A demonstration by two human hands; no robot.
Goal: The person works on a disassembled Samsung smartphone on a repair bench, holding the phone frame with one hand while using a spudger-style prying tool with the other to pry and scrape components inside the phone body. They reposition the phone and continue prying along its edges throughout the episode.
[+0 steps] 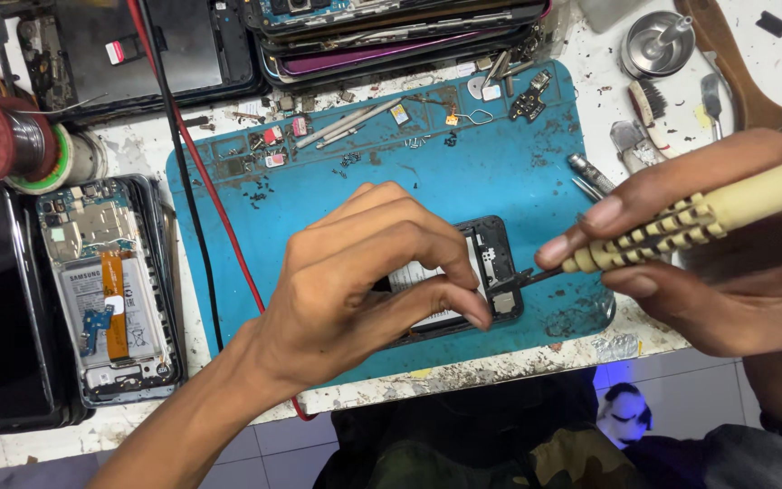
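Pinning opened phone point(491, 263) under left hand point(364, 281), right hand point(726, 263) fingers grasping screwdriver point(681, 226), blue mat point(337, 181) cluttered

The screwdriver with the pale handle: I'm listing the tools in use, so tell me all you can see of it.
The screwdriver has a cream handle, plastic by its look, with a dark-checked grip near the front and a thin dark shaft. It lies nearly level, slanting down to the left. The right hand pinches the grip; the handle's far end runs out of view. Its tip sits at the open phone on the blue mat, near the left hand's fingertips.

Head camera, looking steeply down, close over the blue mat point(500, 172)
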